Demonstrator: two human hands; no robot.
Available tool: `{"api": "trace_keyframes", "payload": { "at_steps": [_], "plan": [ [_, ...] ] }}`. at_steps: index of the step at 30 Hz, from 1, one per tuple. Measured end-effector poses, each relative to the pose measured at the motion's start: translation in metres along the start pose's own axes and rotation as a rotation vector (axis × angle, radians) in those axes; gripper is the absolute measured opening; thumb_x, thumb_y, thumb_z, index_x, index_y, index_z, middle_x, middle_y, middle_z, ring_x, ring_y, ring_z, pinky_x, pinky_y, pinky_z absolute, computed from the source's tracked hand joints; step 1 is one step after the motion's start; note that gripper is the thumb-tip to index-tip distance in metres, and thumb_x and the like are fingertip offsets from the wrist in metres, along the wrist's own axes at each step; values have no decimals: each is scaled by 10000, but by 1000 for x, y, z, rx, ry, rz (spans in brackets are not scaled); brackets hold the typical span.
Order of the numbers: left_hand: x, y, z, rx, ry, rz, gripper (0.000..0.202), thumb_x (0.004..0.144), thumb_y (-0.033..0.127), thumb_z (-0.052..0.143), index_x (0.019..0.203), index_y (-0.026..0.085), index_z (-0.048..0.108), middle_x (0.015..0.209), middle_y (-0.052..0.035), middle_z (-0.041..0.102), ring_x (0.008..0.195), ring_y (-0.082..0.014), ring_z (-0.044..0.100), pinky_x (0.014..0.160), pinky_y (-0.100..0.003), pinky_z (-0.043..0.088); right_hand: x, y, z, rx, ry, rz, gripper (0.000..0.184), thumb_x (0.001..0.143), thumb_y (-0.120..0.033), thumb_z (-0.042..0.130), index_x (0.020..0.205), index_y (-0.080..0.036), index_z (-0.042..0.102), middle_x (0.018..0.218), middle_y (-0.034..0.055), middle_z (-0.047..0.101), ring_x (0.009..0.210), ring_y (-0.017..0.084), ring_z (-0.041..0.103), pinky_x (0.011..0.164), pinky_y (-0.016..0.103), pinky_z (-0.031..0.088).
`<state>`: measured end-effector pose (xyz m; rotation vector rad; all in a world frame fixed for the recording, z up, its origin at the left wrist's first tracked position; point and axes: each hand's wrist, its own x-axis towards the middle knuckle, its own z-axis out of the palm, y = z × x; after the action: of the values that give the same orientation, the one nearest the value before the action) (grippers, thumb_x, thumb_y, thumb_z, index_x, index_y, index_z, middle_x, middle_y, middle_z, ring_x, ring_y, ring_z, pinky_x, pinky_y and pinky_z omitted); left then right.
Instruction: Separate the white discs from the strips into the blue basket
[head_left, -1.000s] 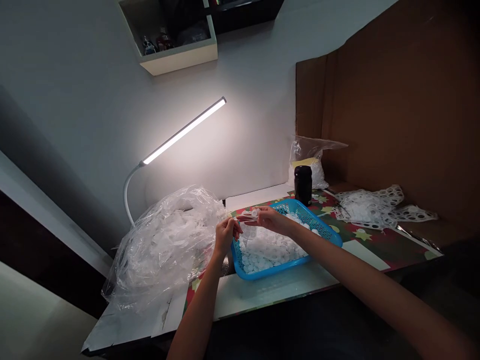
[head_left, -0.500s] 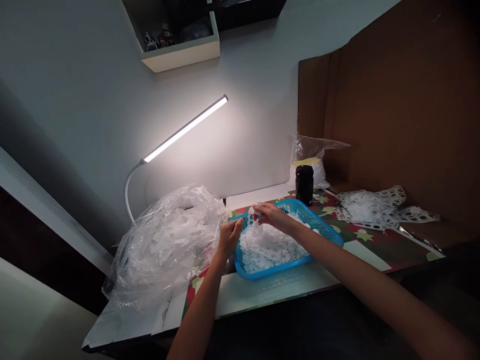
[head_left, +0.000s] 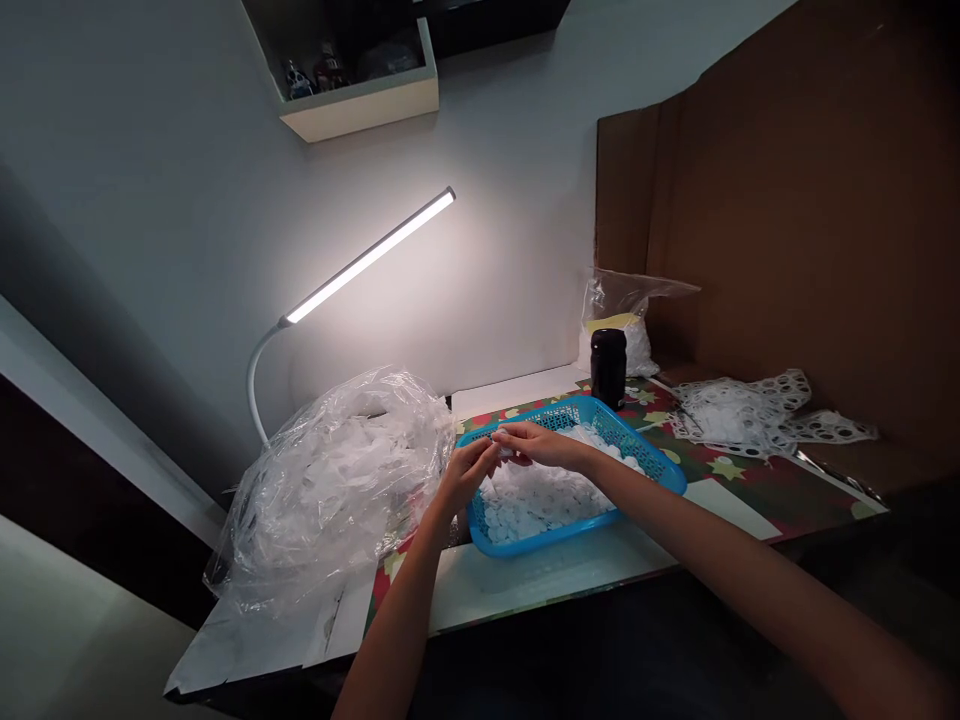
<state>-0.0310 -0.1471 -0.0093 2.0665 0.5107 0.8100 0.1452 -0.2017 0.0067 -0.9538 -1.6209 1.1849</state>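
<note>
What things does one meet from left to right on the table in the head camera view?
Clear plastic bag of white scraps → blue plastic basket of white discs → white perforated sheets

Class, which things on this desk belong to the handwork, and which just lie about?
In use: left hand, right hand, blue plastic basket, white discs.

Lying about: clear plastic bag of white scraps, dark jar, punched white sheets, desk lamp.
</note>
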Motion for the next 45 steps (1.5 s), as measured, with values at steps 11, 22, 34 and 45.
{"api": "trace_keyframes", "payload": {
  "at_steps": [11, 22, 34, 45],
  "plan": [
    [11, -17, -8, -192, 174, -132, 282, 917, 328, 533, 1120, 134, 562, 1059, -74, 611, 871, -178, 622, 744, -359, 541, -10, -19, 5, 147, -151, -47, 303, 931, -393, 521, 1039, -127, 617, 1073, 77, 648, 985, 209, 624, 881, 439, 486],
    [6, -16, -5, -86, 172, -83, 279, 912, 341, 538, 1082, 125, 583, 1036, -59, 619, 869, -191, 624, 743, -356, 540, -4, -10, -2, 24, 12, 19, 250, 944, -355, 510, 952, -122, 599, 815, 9, 620, 619, 103, 591, 562, 251, 510],
    [1, 2, -1, -45, -14, -14, 263, 928, 357, 508, 985, 118, 600, 886, -33, 630, 722, -135, 614, 652, -294, 531, -9, -13, 1, -8, -182, 54, 213, 935, -323, 532, 953, -124, 603, 828, 10, 619, 633, 104, 588, 566, 248, 505],
    [6, -8, -5, -219, 82, -67, 254, 926, 341, 517, 1044, 127, 587, 958, -53, 630, 775, -145, 621, 688, -316, 539, -4, -19, 6, 174, -221, -11, 271, 921, -377, 539, 941, -123, 631, 1003, 62, 658, 953, 200, 625, 864, 421, 483]
  ]
}}
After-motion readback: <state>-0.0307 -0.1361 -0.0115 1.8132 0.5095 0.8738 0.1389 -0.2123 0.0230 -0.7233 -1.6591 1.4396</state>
